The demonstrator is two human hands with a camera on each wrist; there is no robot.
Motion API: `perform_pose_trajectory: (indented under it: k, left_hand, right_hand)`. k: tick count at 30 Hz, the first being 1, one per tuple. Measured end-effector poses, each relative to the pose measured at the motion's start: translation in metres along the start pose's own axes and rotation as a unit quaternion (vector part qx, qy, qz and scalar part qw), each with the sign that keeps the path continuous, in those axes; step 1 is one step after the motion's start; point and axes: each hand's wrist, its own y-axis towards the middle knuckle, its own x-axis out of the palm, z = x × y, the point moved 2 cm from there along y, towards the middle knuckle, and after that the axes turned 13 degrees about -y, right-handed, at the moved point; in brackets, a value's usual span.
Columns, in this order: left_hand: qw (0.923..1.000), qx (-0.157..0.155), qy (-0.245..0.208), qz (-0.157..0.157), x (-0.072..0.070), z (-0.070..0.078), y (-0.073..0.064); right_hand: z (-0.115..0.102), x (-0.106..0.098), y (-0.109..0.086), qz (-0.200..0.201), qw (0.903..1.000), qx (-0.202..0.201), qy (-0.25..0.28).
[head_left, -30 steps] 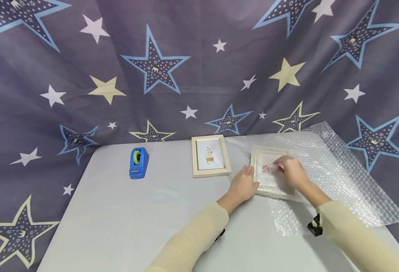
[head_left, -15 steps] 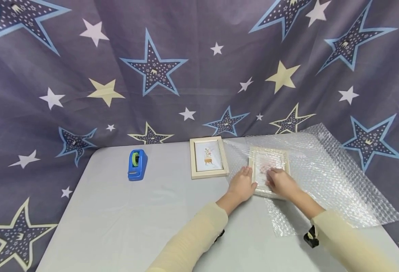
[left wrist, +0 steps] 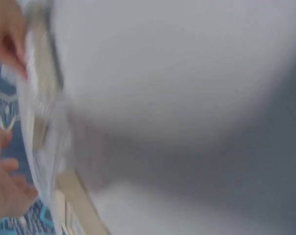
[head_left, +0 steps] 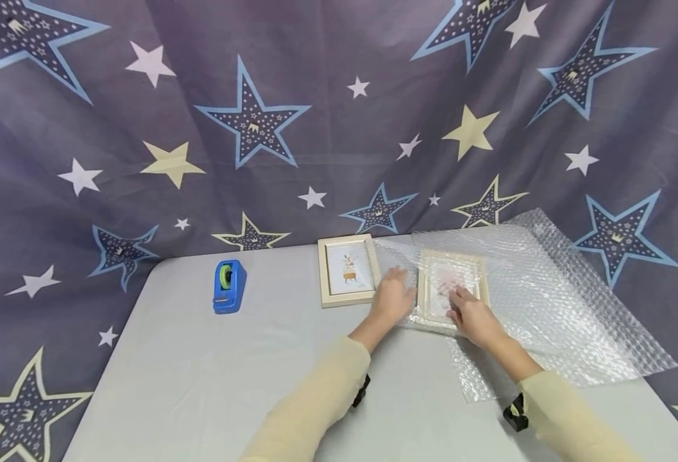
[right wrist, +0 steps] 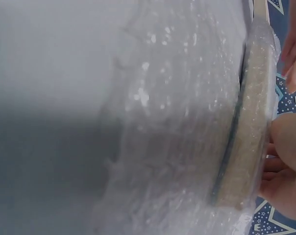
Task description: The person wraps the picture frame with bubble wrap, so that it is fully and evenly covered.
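Note:
A light wooden picture frame (head_left: 482, 289) with a pink flower print lies under clear bubble wrap (head_left: 526, 289) on the right part of the table. On the near right of this frame, my right hand (head_left: 476, 321) has its fingers curled at the wrap; the right wrist view shows the curled fingers against the wrapped side. My left hand (head_left: 392, 300) is just left of the wrapped frame, fingers spread and holding nothing. A second picture frame (head_left: 334, 300), with a potted plant print, lies unwrapped beyond it on the left.
A blue tape dispenser (head_left: 230, 289) with a green roll stands on the left of the white table (head_left: 200, 372). The wrap spreads to the table's right edge. Behind hangs a dark curtain (head_left: 327, 128) printed with stars.
My right hand has moved toward me and slightly left over the wrapped frame. My left hand, earlier resting on the frame's left edge, has come off it to the left.

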Motion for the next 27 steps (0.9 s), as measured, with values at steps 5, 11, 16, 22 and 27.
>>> perform_pose_trajectory:
  k: [5,11,16,22,27]
  left_hand:
    - [0.9881,-0.098,-0.067,0.097,-0.030,-0.021,0.020]
    - [0.9588,-0.201,-0.172,0.102,-0.043,-0.046,0.033]
    - [0.9321,-0.240,-0.249,0.107,-0.040,-0.053,0.036]
    - [0.9094,-0.257,-0.299,0.133,-0.038,-0.050,0.039]
    - [0.8900,-0.227,-0.372,0.135,-0.041,-0.037,0.043]
  right_hand:
    - [0.000,0.000,0.000,-0.001,0.9999,0.004,-0.013]
    - [-0.003,0.000,-0.002,-0.013,0.9996,0.013,-0.021]
    - [-0.006,0.002,-0.003,-0.012,0.9994,0.018,-0.025]
    - [-0.007,0.004,-0.004,-0.013,0.9994,0.023,-0.021]
    - [-0.004,0.001,-0.003,-0.014,0.9994,0.023,-0.023]
